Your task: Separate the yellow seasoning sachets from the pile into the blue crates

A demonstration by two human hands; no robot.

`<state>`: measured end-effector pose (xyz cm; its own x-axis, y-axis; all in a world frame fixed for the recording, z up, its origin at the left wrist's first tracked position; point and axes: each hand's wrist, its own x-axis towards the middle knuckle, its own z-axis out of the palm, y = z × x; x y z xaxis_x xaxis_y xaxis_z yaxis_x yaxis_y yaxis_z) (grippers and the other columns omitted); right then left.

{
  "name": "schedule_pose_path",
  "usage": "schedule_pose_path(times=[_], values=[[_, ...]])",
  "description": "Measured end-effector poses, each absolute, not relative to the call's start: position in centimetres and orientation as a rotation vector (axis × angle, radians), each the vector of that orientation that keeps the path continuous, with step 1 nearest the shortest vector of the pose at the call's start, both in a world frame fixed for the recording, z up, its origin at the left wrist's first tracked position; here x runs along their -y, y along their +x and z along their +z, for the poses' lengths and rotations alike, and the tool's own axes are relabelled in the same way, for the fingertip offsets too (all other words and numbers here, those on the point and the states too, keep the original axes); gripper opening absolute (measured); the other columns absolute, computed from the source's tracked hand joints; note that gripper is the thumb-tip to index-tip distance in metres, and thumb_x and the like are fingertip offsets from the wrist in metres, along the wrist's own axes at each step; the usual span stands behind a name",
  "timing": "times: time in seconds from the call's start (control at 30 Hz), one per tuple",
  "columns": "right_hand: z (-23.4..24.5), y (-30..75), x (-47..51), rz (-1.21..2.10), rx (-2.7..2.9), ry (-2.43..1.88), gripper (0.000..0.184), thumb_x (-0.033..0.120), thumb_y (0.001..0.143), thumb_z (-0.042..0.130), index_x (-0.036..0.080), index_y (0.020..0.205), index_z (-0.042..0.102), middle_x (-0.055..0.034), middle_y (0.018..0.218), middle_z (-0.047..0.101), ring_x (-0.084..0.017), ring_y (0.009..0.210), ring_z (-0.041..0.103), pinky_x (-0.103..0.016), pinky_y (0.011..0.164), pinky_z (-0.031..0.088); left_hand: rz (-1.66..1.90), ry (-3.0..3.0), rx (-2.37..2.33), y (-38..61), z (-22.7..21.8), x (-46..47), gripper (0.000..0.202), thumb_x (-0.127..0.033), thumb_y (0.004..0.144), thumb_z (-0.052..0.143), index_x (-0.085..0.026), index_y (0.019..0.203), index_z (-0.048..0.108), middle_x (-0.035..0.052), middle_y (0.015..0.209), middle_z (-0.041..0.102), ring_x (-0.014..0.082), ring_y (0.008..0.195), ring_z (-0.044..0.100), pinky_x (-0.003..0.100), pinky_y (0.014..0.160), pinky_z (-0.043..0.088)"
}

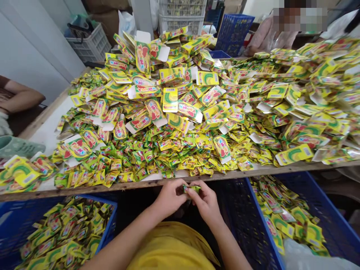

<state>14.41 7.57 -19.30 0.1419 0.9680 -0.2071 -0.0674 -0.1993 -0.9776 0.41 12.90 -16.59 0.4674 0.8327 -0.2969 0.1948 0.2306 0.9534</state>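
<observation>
My left hand [170, 198] and my right hand [207, 201] meet just in front of the table's near edge. Between their fingertips they grip small green-and-yellow sachets [194, 188]; how many is hard to tell. Both hands have curled, closed fingers. Right beyond them on the table lies a heap of loose green and yellow sachets [146, 148]. Behind and over these pile many yellow cardboard boxes [170, 99] with a green curve and red fruit print, several with white flaps standing up.
Below the wooden table edge [112, 189], a blue crate [114, 217] of filled boxes stands at left, and another blue crate [260, 221] at right. A green mug [19, 146] sits at far left. Other people are at the left [21, 97] and back right [260, 37].
</observation>
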Motion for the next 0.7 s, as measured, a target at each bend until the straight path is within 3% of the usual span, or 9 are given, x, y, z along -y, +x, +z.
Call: schedule_pose_path(times=[0.07, 0.17, 0.27, 0.4, 0.5, 0.6, 0.7], values=[[-19.6, 15.9, -7.3, 1.169, 0.834, -1.449, 0.023, 0.040, 0.080, 0.066, 0.018, 0.085, 0.063, 0.0011, 0.067, 0.058, -0.010, 0.050, 0.046, -0.021, 0.043, 0.037, 0.454, 1.228, -0.977, 1.5, -16.7, -13.7, 0.012, -0.013, 0.066, 0.067, -0.014, 0.078, 0.067, -0.0015, 0.065, 0.064, 0.0106, 0.058, 0.058, 0.020, 0.056, 0.047], [-20.0, 18.8, -7.2, 0.969, 0.605, -1.420, 0.022, 0.034, 0.074, 0.074, 0.019, 0.083, 0.061, 0.0021, 0.068, 0.059, -0.010, 0.054, 0.048, -0.020, 0.046, 0.038, 0.425, 1.031, -1.084, 4.8, -17.1, -15.1, 0.019, -0.026, 0.074, 0.067, -0.013, 0.088, 0.065, 0.0031, 0.072, 0.068, 0.0131, 0.057, 0.066, 0.023, 0.055, 0.053], [-20.2, 21.3, -6.9, 0.899, 0.504, -1.349, 0.026, 0.025, 0.064, 0.081, 0.018, 0.078, 0.061, 0.0043, 0.064, 0.057, -0.008, 0.054, 0.047, -0.020, 0.051, 0.039, 0.438, 1.001, -1.231, 8.6, -17.9, -16.2, 0.028, -0.038, 0.078, 0.063, -0.012, 0.072, 0.061, 0.0004, 0.050, 0.059, 0.0118, 0.038, 0.059, 0.020, 0.040, 0.046], [-20.7, 22.4, -6.1, 0.996, 0.458, -1.341, 0.025, 0.033, 0.072, 0.076, 0.016, 0.088, 0.067, -0.0017, 0.071, 0.064, -0.010, 0.053, 0.050, -0.021, 0.045, 0.037, 0.466, 1.010, -1.299, 10.4, -18.4, -16.6, 0.024, -0.031, 0.071, 0.071, -0.013, 0.062, 0.057, -0.0009, 0.043, 0.056, 0.0101, 0.032, 0.053, 0.016, 0.033, 0.036], [-20.7, 21.7, -6.0, 1.027, 0.441, -1.303, 0.025, 0.036, 0.074, 0.074, 0.016, 0.086, 0.068, -0.0033, 0.076, 0.063, -0.010, 0.057, 0.050, -0.021, 0.047, 0.039, 0.498, 0.995, -1.278, 8.7, -18.0, -16.2, 0.019, -0.028, 0.069, 0.070, -0.013, 0.064, 0.059, 0.0020, 0.051, 0.063, 0.0134, 0.042, 0.061, 0.019, 0.039, 0.043], [-20.2, 20.1, -6.8, 1.124, 0.447, -1.256, 0.030, 0.034, 0.069, 0.078, 0.017, 0.091, 0.067, -0.0021, 0.077, 0.063, -0.009, 0.055, 0.047, -0.021, 0.045, 0.037, 0.598, 1.048, -1.243, 6.0, -17.2, -15.3, 0.017, -0.027, 0.067, 0.071, -0.014, 0.062, 0.061, 0.0012, 0.060, 0.065, 0.0157, 0.060, 0.066, 0.024, 0.056, 0.050], [-19.4, 18.0, -8.2, 1.224, 0.517, -1.236, 0.033, 0.035, 0.066, 0.080, 0.017, 0.090, 0.066, -0.0004, 0.072, 0.062, -0.009, 0.053, 0.046, -0.020, 0.043, 0.035, 0.711, 1.132, -1.178, 3.7, -16.2, -14.2, 0.019, -0.023, 0.066, 0.071, -0.015, 0.056, 0.056, -0.0003, 0.068, 0.065, 0.0140, 0.073, 0.063, 0.023, 0.069, 0.048]])
